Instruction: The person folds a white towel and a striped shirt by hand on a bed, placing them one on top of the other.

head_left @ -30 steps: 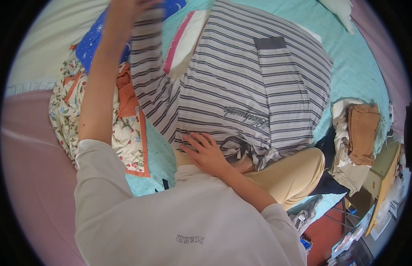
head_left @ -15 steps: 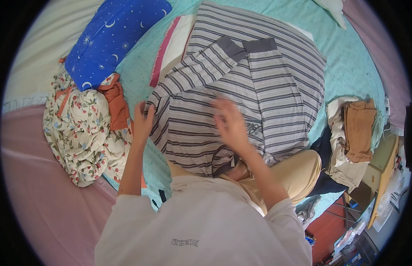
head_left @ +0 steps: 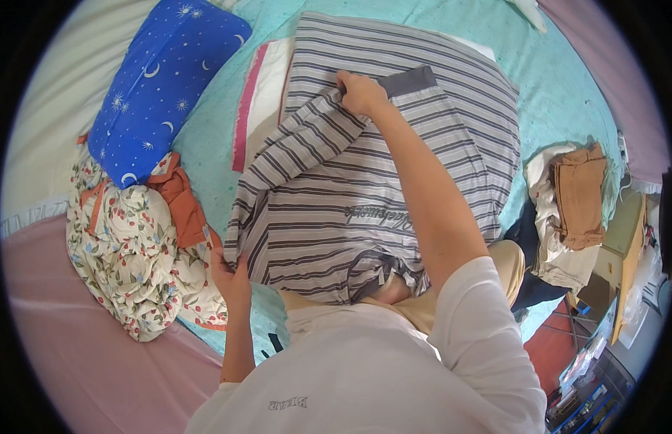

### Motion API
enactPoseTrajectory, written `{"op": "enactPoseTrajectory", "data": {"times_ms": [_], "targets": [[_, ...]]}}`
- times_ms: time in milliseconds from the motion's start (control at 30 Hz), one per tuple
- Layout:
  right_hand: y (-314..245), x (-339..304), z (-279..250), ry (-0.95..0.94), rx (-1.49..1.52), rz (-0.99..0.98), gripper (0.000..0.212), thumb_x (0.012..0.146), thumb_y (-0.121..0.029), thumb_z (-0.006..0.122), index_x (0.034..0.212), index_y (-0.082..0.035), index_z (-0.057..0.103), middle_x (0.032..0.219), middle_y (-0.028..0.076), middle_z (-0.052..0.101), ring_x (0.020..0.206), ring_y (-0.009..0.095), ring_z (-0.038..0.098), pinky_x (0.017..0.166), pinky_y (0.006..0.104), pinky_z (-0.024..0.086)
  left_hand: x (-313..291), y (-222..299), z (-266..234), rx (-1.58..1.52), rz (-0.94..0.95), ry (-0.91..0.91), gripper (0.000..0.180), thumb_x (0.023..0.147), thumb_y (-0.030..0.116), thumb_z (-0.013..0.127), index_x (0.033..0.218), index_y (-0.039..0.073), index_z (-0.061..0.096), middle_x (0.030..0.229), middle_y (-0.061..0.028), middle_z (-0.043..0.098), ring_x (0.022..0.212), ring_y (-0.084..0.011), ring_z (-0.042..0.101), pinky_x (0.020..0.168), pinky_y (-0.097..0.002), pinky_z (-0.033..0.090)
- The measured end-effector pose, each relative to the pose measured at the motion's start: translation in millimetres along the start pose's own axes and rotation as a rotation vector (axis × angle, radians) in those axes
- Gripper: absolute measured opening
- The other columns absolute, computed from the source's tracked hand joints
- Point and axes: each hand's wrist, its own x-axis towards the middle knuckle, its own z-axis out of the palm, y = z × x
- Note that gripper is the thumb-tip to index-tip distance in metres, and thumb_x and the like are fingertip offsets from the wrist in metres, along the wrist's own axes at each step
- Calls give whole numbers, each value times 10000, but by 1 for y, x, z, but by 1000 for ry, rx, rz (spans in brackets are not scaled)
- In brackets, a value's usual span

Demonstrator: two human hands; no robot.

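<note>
A grey striped long-sleeved top (head_left: 314,210) with dark grey cuffs lies spread in front of me, its near edge by my lap. Both sleeves are folded over its body and point away from me. My right hand (head_left: 361,95) is closed on the left sleeve (head_left: 307,137) near its cuff, which the fingers mostly cover. Next to it the other cuff (head_left: 412,81) lies free. At the top's left edge, my left hand (head_left: 232,278) pinches the striped cloth. Beneath and beyond the top is more matching striped fabric (head_left: 394,43).
A blue pillow (head_left: 169,87) with moons and suns lies far left, touching a crumpled cherry-print cloth (head_left: 133,260). White cloth with a pink border (head_left: 253,101) shows under the stripes. Folded brown clothing (head_left: 578,195) tops a pile at right. A turquoise sheet (head_left: 213,145) lies underneath.
My right hand has moved away from me, from the top's middle to the left sleeve's cuff end, and closed on it. My left hand has slid nearer to me along the left edge.
</note>
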Motion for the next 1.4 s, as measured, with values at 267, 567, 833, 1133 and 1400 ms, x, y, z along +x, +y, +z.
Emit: {"op": "enactPoseTrajectory", "data": {"times_ms": [267,567,833,1133,1400], "targets": [[75,-90,-121,523,748,-162,299,801,79,451,1036,-64,569,922,72,619,798,182,600,743,315,499,-24,15,3,468,616,-49,262,650,-114,586,834,31,467,836,-107,482,715,-249,503,637,-325,426],[140,-159,-68,450,1081,454,354,905,-165,643,1196,4,537,1011,100,612,867,145,603,730,284,507,-45,4,11,616,571,-278,296,627,-83,620,880,33,518,929,-142,534,787,-330,558,664,-400,451],[164,-156,-79,561,914,337,373,867,-211,717,1103,49,589,871,66,619,738,126,572,644,261,486,-47,15,7,783,620,-398,222,666,-35,642,839,35,522,772,-104,521,708,-299,543,621,-386,433],[170,-174,-60,682,703,416,282,871,-195,689,1038,31,673,783,64,663,671,120,591,602,263,486,47,64,51,426,531,-484,193,866,54,613,1058,44,619,861,-100,606,689,-196,577,624,-290,454],[172,-193,-92,711,736,189,297,814,-66,662,1105,-5,654,875,68,648,758,115,576,714,252,465,127,41,110,533,682,-593,224,843,135,664,1036,31,621,887,-128,620,796,-272,584,705,-343,468]]}}
